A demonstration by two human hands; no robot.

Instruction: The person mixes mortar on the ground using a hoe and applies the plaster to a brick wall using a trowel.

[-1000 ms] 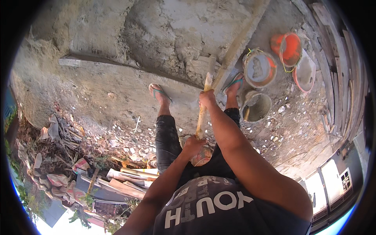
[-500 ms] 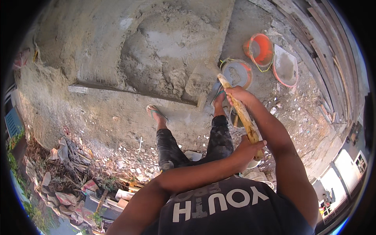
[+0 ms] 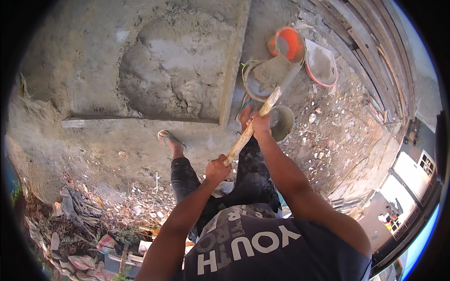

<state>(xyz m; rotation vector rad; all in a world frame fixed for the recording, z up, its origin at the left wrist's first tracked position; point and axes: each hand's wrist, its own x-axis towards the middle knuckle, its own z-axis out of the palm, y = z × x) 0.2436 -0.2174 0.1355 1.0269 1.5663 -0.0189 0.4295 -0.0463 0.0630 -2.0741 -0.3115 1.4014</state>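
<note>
My left hand (image 3: 218, 168) is closed round the near end of a shovel's pale wooden handle (image 3: 243, 141). Farther up that handle, my right hand (image 3: 260, 124) grips it too. The shovel's blade carries a heap of wet grey mortar (image 3: 273, 72) and is tilted over a round bucket (image 3: 253, 90); the mortar hides much of the bucket's mouth. To the left lies a wide bed of wet mortar (image 3: 187, 96) inside a low-edged mixing area. Beside my right hand stands a grey bucket (image 3: 282, 122), partly hidden by my arm.
Behind the blade an orange bucket (image 3: 291, 41) leans, with a shallow mortar-smeared tub (image 3: 321, 65) to its right. Long wooden planks (image 3: 370, 37) curve along the right. A low board (image 3: 140, 120) edges the mortar. Rubble (image 3: 140, 201) and debris litter the ground near my feet.
The shovel has swung right from the mortar bed to above the bucket, its blade now loaded. My left hand has moved left and the handle's slant has reversed. The view has shifted right.
</note>
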